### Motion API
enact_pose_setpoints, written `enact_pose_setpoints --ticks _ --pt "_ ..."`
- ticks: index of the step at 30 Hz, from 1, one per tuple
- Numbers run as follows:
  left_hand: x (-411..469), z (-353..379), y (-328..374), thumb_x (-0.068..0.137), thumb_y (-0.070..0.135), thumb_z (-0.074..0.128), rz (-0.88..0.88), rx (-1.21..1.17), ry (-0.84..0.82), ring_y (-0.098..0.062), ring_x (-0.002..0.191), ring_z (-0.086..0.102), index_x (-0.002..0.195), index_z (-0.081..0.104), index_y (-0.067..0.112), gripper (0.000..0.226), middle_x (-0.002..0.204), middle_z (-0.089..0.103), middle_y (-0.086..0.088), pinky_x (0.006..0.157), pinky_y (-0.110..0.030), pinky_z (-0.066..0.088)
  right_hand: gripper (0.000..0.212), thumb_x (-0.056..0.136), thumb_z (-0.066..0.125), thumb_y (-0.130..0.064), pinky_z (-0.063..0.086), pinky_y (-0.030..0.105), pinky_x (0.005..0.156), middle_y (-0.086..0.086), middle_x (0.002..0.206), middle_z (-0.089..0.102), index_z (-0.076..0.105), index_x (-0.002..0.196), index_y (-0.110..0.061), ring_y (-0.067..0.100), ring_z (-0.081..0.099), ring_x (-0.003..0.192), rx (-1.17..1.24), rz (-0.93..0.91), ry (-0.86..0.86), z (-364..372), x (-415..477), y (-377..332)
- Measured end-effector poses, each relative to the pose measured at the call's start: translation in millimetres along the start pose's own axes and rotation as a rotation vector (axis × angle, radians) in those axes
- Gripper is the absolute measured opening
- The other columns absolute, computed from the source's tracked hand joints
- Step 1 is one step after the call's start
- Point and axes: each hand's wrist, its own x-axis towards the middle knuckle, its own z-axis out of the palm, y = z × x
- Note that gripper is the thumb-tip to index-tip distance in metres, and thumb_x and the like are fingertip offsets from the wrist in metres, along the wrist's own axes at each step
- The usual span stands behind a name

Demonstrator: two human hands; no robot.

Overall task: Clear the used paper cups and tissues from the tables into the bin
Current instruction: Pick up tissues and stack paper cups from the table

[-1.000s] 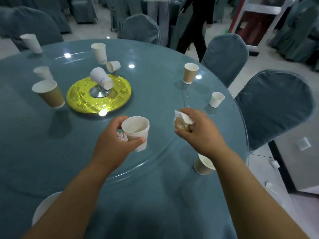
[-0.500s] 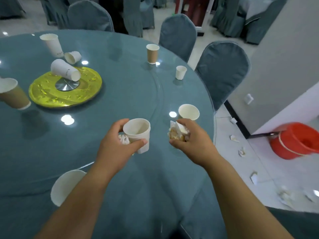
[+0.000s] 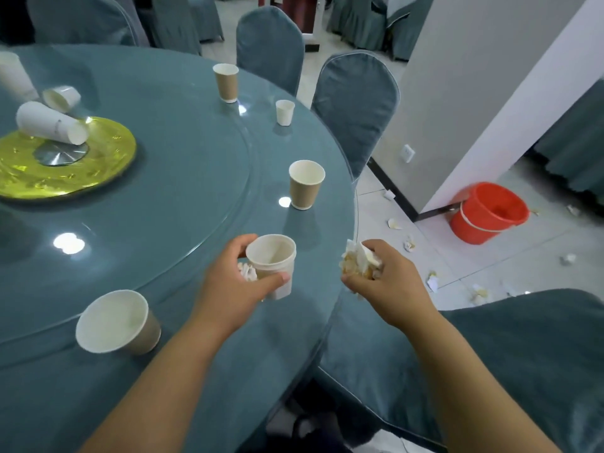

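Swings further right toward red bucket (image 3: 474, 223), grips white paper cup (image 3: 273, 266) in left hand (image 3: 228, 289), clenches wadded tissues (image 3: 359, 259) in right hand (image 3: 389, 286) at round table (image 3: 183, 178) edge, leaves several other cups (image 3: 305, 184) uncleared.

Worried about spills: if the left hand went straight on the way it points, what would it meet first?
Probably the upright brown cup near the edge of the table, straight beyond the left hand and the white cup it grips. Height is unclear, so it might pass above.

A white paper cup (image 3: 273, 259) is held upright over the table (image 3: 179, 191), crumpled tissues (image 3: 359, 261) beside it, red bin (image 3: 487, 212) on floor (image 3: 496, 266).
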Motion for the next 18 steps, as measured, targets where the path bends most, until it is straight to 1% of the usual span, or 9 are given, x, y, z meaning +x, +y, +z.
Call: enact_pose_setpoints --ticks 3,6,9,13,15,16,17,18 --pt "-7 10 -1 0.059 0.028 0.088 -0.013 0.003 0.027 -0.004 0.103 0.056 0.117 0.055 0.033 0.066 0.110 0.061 0.020 0.077 -0.023 0.045 0.027 0.074 0.074 -0.024 0.054 0.040 0.068 -0.007 0.082 0.061 0.054 0.091 -0.032 0.017 0.060 0.074 0.024 0.013 -0.001 -7 0 11" --pt "-16 22 2 0.060 0.025 0.088 -0.044 -0.019 0.104 -0.004 0.102 0.056 0.115 0.054 0.033 0.064 0.108 0.060 0.021 0.070 -0.016 0.042 0.022 0.075 0.072 -0.025 0.056 0.044 0.067 -0.003 0.079 0.062 0.055 0.089 -0.029 0.022 0.061 0.072 0.010 -0.004 -0.028 -14 4 22" --pt "-27 39 3 0.063 0.019 0.088 -0.059 -0.039 0.157 -0.008 0.102 0.056 0.114 0.054 0.032 0.063 0.107 0.060 0.021 0.070 -0.016 0.041 0.021 0.075 0.071 -0.026 0.056 0.045 0.066 -0.001 0.079 0.062 0.056 0.090 -0.027 0.023 0.061 0.070 0.001 -0.040 -0.054 -25 9 32" --pt "-38 62 6 0.061 0.023 0.088 -0.064 -0.052 0.152 -0.009 0.101 0.057 0.114 0.053 0.032 0.064 0.108 0.060 0.020 0.069 -0.016 0.041 0.020 0.075 0.070 -0.025 0.056 0.044 0.065 -0.002 0.077 0.063 0.056 0.088 -0.028 0.022 0.063 0.070 0.050 -0.051 -0.035 -41 9 46" --pt "-39 72 10 0.061 0.022 0.088 -0.059 -0.057 0.126 -0.009 0.102 0.058 0.114 0.053 0.034 0.065 0.108 0.060 0.022 0.074 -0.018 0.043 0.019 0.076 0.070 -0.024 0.056 0.041 0.064 -0.003 0.077 0.062 0.055 0.088 -0.029 0.020 0.061 0.071 0.068 -0.034 -0.016 -49 4 53" --pt "-38 77 12 0.059 0.025 0.089 -0.052 -0.056 0.111 -0.009 0.102 0.058 0.113 0.052 0.035 0.065 0.107 0.060 0.022 0.078 -0.021 0.044 0.020 0.076 0.069 -0.023 0.054 0.037 0.063 -0.004 0.078 0.062 0.055 0.088 -0.030 0.018 0.061 0.070 0.074 -0.022 -0.006 -54 2 56" --pt "-37 83 16 0.057 0.029 0.088 -0.043 -0.049 0.095 -0.009 0.102 0.058 0.112 0.052 0.036 0.066 0.107 0.060 0.023 0.081 -0.025 0.046 0.021 0.077 0.069 -0.023 0.052 0.031 0.060 -0.005 0.079 0.061 0.054 0.089 -0.030 0.014 0.060 0.068 0.078 -0.014 0.004 -60 -2 60" --pt "-34 88 20 0.056 0.031 0.087 -0.027 -0.042 0.080 -0.009 0.102 0.058 0.111 0.052 0.037 0.066 0.106 0.060 0.024 0.084 -0.028 0.047 0.022 0.077 0.069 -0.022 0.049 0.022 0.055 -0.006 0.079 0.061 0.054 0.090 -0.031 0.009 0.058 0.066 0.077 -0.008 0.020 -65 -5 63"
